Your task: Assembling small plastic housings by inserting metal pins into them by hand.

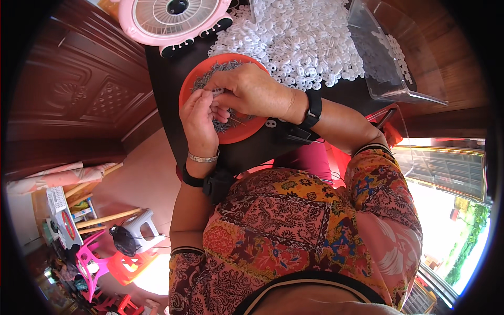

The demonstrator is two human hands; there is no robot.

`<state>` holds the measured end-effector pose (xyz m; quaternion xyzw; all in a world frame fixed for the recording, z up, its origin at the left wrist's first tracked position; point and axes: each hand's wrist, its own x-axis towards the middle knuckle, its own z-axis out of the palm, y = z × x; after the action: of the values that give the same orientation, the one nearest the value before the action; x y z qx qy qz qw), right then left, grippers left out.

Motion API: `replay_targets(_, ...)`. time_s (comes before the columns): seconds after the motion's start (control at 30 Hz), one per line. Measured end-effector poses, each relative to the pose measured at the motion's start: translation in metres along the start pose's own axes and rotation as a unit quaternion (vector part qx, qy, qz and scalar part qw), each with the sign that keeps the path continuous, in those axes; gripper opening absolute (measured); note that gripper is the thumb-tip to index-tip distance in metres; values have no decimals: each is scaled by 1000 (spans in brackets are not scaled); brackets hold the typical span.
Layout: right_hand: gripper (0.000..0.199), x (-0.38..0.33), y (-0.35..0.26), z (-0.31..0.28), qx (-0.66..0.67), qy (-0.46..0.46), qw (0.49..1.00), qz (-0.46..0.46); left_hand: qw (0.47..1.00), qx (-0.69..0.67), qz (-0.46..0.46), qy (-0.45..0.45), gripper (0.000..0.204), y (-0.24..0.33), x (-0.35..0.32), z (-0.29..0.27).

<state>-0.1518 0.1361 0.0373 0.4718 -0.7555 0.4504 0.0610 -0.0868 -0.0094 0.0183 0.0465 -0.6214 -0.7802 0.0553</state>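
My two hands meet over an orange round basin (188, 79) holding many small, thin grey pieces (228, 66) that look like screws or nails. Between the fingertips sits a small white plastic piece (217, 91) with dark holes, partly covered. My left hand (199, 118) pinches it from the left, fingers curled. From the right, my right hand (252, 90) reaches across the basin with thumb and forefinger closed at the same piece. Whether the right fingers also hold a grey piece is too small to tell. One loose white two-hole piece (271, 123) lies beside the basin.
Beyond the basin spreads a large heap of white two-hole plastic pieces (299, 39) on the dark table (170, 113). A pink fan (176, 21) stands at the far left. To the right is a clear plastic bin (388, 86). A black device (296, 134) lies near my right wrist.
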Motion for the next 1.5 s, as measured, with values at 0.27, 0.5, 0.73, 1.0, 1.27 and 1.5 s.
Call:
replay_targets(0.27, 13, 0, -1, -7, 33, -9, 999, 5, 1000, -17, 10, 8, 25, 0, -2, 5)
replay_targets(0.5, 23, 8, -7, -88, -242, 199, 948, -50, 999, 1, 33, 22, 25, 3, -4, 1)
replay_targets(0.73, 29, -41, -29, -204, -539, 386, 736, 140, 999, -17, 39, 4, 25, 8, -2, 6)
replay_targets(1.0, 13, -74, 22, -123, -283, -26, 944, 165, 999, -4, 36, 3, 24, 2, 2, 1)
replay_targets(1.27, 15, -88, 32, -102, -343, -86, 919, 175, 999, 2, 31, -15, 24, 4, 1, 3)
replay_targets(1.5, 10, -85, 46, -88, -410, -57, 893, 178, 999, 2, 28, -24, 23, 1, 1, 1)
